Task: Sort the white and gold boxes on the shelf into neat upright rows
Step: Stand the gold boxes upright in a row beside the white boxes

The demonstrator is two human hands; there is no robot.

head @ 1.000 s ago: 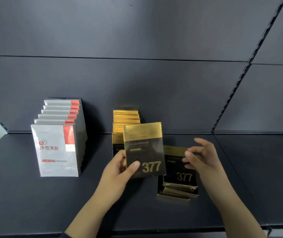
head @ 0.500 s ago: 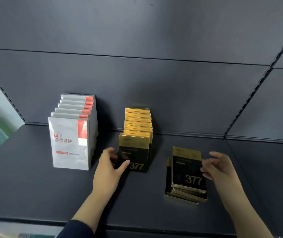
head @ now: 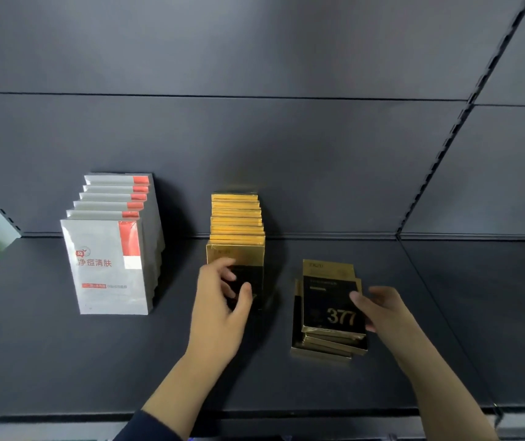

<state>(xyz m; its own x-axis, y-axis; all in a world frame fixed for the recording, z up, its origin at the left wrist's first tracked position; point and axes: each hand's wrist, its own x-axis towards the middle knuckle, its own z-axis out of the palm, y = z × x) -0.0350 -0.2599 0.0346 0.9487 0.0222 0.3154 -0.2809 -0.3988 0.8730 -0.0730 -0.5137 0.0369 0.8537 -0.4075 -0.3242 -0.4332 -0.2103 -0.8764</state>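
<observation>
A row of white boxes (head: 108, 265) with red corners stands upright at the left of the dark shelf (head: 64, 361). In the middle stands an upright row of gold boxes (head: 237, 218). My left hand (head: 220, 310) is spread against the face of its front gold box (head: 239, 253), hiding most of the black label. To the right lies a skewed flat stack of gold boxes (head: 328, 348). My right hand (head: 385, 313) pinches the right edge of the top box (head: 328, 300), thumb on its face beside the number 377.
The shelf's back panel (head: 286, 170) rises right behind both rows. A slotted upright (head: 430, 173) and a seam in the shelf lie to the right of the flat stack. The shelf's front lip (head: 286, 412) runs under my forearms.
My left hand stood the gold box it held at the front of the upright row and now rests on it. My right hand closed onto the top box of the flat stack.
</observation>
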